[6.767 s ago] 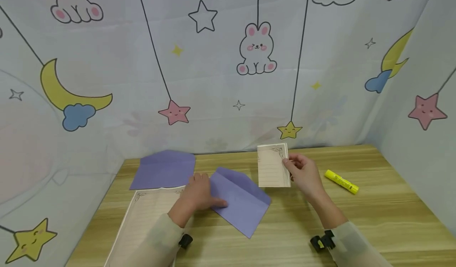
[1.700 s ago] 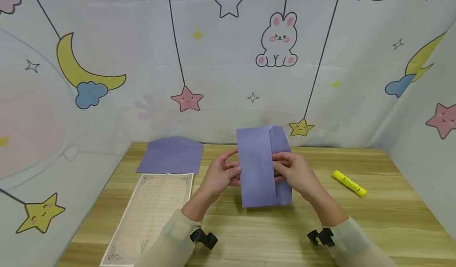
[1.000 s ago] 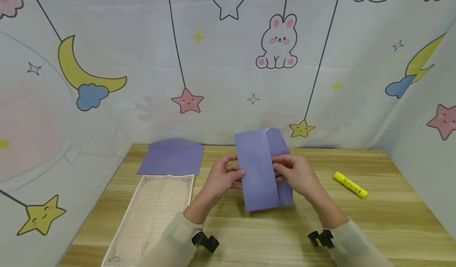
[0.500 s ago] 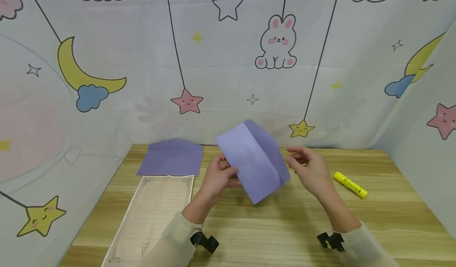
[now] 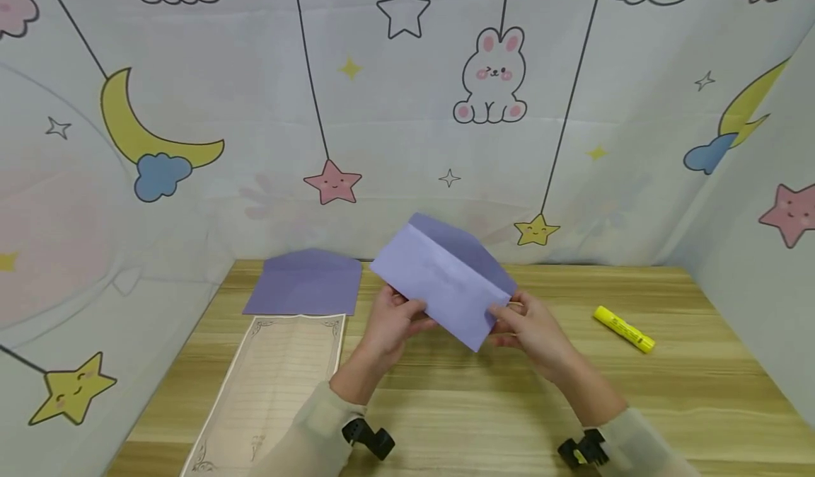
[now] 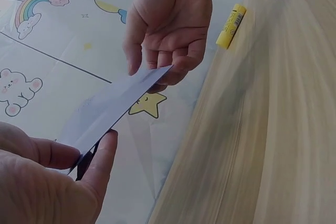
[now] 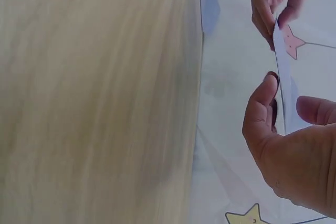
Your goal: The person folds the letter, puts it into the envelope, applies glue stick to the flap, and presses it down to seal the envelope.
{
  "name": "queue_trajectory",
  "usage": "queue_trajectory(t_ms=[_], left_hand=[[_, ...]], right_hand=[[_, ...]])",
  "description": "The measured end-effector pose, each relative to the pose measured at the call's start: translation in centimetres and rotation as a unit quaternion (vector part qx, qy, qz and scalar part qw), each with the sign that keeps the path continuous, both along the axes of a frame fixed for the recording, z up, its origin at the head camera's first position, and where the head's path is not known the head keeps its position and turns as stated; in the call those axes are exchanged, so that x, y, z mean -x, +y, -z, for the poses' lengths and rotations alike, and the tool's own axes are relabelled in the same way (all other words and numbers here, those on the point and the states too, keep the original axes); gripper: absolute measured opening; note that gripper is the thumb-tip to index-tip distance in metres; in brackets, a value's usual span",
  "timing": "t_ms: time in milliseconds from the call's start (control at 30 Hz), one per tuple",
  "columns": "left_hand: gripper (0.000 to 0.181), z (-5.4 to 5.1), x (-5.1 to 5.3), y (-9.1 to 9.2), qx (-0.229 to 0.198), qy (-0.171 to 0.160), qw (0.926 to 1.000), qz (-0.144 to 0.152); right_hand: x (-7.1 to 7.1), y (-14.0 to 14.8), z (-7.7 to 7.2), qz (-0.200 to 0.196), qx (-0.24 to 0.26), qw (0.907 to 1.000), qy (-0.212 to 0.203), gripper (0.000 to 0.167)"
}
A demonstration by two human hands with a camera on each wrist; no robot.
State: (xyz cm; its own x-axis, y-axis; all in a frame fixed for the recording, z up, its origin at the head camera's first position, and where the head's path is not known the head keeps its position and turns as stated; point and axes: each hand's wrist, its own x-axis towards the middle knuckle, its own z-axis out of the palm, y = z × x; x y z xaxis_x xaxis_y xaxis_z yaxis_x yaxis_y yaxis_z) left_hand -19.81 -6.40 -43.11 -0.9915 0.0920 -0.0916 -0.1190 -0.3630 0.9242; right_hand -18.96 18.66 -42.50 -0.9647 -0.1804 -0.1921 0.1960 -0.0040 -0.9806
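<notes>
A lavender envelope [image 5: 446,279] is held tilted above the table, its flap up and its lower right corner pointing down. At its lower left edge my left hand [image 5: 393,321] pinches it, thumb in front and fingers behind. My right hand [image 5: 531,332] has its thumb on the front near the right corner and its fingers behind. Seen from the left wrist, the envelope [image 6: 118,100] is nearly edge-on between the left hand [image 6: 52,177] and the right hand [image 6: 173,24]. The right wrist view also shows the envelope [image 7: 282,72] edge-on. What is inside it is hidden.
A second lavender envelope [image 5: 305,286] lies at the table's back left. Below it is a lined letter sheet [image 5: 274,385] with ornate corners. To the right lies a yellow glue stick or marker [image 5: 624,329]. A printed cloth [image 5: 255,109] hangs behind the wooden table [image 5: 668,392].
Earlier the right hand held a folded lined sheet, now out of sight. The envelope was lifted and turned from upright to slanting; the right hand let go and took its right corner.
</notes>
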Motion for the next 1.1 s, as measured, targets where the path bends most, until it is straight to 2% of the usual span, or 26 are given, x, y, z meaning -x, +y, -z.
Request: queue_trajectory(t_ms=[100,267,333,433,567,667,767,900,1100], left_hand=[[0.042,0.0,-0.1,0.1,-0.005,0.001,1.0000,0.008],[0.043,-0.1,-0.1,-0.3,-0.008,0.000,0.9998,0.016],[0.042,-0.4,0.0,-0.8,-0.008,-0.001,0.9999,0.006],[0.042,-0.7,0.1,-1.7,-0.001,-0.009,0.9997,-0.025],[0.050,-0.9,0.4,-2.7,0.040,-0.018,0.9978,-0.050],[0.054,-0.7,0.5,-3.2,0.092,-0.017,0.9945,-0.047],[0.056,-0.4,0.4,-3.7,0.161,-0.002,0.9862,-0.037],[0.053,0.1,0.0,-4.2,0.247,0.024,0.9686,-0.020],[0.042,0.9,-0.5,-4.5,0.310,0.047,0.9495,-0.008]], right_hand=[[0.0,-0.4,0.1,-0.001,-0.001,1.0000,0.004,0.045],[0.4,0.2,0.0,0.002,-0.033,0.9991,0.027,0.044],[0.7,0.7,-0.1,-0.001,-0.044,0.9985,0.031,0.045],[0.9,1.4,-0.2,-0.011,-0.062,0.9975,0.031,0.046],[1.2,2.5,-0.5,-0.027,-0.100,0.9941,0.032,0.052],[1.2,3.1,-0.5,-0.034,-0.132,0.9900,0.037,0.059],[1.1,3.7,-0.4,-0.041,-0.154,0.9863,0.044,0.064],[1.0,4.2,-0.1,-0.044,-0.175,0.9827,0.043,0.063],[0.8,4.5,0.4,-0.021,-0.224,0.9738,0.033,0.050]])
